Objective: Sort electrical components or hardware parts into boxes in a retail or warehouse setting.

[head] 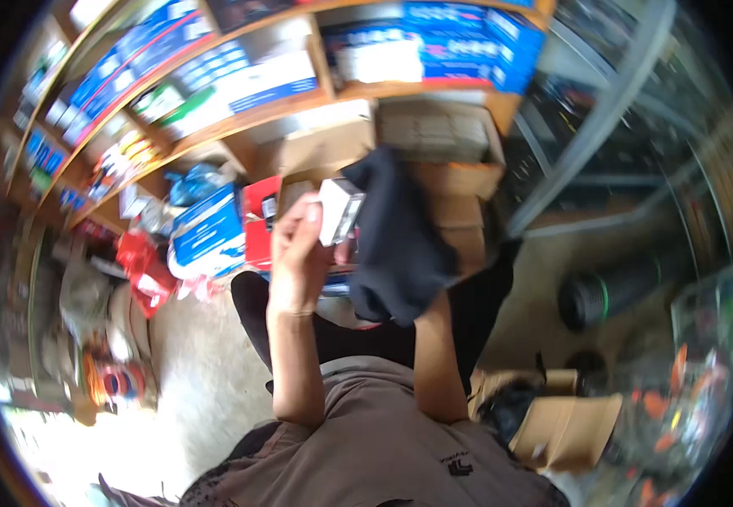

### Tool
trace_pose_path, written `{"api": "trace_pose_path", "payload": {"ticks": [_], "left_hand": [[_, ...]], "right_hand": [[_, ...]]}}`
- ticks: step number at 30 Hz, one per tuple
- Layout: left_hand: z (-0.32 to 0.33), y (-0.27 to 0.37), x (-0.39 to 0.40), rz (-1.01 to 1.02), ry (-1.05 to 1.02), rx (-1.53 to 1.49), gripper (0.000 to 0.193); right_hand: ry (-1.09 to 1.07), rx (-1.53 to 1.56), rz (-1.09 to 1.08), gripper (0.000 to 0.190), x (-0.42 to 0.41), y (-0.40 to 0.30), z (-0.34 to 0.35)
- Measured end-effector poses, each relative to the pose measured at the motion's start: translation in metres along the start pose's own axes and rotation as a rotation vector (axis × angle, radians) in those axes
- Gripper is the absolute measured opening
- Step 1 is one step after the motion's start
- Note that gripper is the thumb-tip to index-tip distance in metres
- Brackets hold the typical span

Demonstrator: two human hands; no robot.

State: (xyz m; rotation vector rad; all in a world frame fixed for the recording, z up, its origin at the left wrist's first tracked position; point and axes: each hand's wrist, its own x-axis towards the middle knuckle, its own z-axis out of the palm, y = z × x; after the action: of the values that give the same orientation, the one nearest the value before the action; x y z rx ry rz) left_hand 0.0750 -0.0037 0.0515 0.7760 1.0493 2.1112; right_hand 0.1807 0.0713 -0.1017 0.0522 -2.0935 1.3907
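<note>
My left hand (300,237) grips a small white box (336,212), thumb on its near face. A dark cloth (398,247) hangs over my right hand, which it covers almost wholly; only the forearm (437,336) shows below it. The cloth's upper edge lies right beside the white box. Behind the cloth stands an open cardboard carton (455,180) holding rows of small packages. Another open carton (328,142) is to its left, partly hidden by my left hand and the box.
Wooden shelves (265,117) with blue boxes (448,44) curve across the top. At left lie a blue-and-white box (209,234) and a red plastic bag (144,269). A metal-framed glass case (601,120) stands at right, near a dark cylinder (613,288). Flattened cardboard (566,431) lies low right.
</note>
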Motion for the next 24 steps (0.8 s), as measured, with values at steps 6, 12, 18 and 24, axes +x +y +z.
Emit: {"api": "trace_pose_path", "payload": {"ticks": [6,12,18,24], "left_hand": [[0.011,0.017,0.002,0.029,0.009,-0.044,0.035],[0.028,0.007,0.012,-0.071,0.016,0.343,0.041],[0.009,0.0,0.022,-0.261,-0.05,0.309,0.054],[-0.013,-0.034,0.029,-0.112,0.143,0.089,0.058]], "right_hand": [[-0.186,0.057,-0.001,0.044,0.025,0.025,-0.006],[-0.208,-0.004,0.091,0.043,0.048,0.052,-0.044],[-0.201,-0.081,0.255,0.042,0.065,0.073,-0.066],[0.163,0.143,0.176,0.033,0.11,-0.04,-0.045]]}}
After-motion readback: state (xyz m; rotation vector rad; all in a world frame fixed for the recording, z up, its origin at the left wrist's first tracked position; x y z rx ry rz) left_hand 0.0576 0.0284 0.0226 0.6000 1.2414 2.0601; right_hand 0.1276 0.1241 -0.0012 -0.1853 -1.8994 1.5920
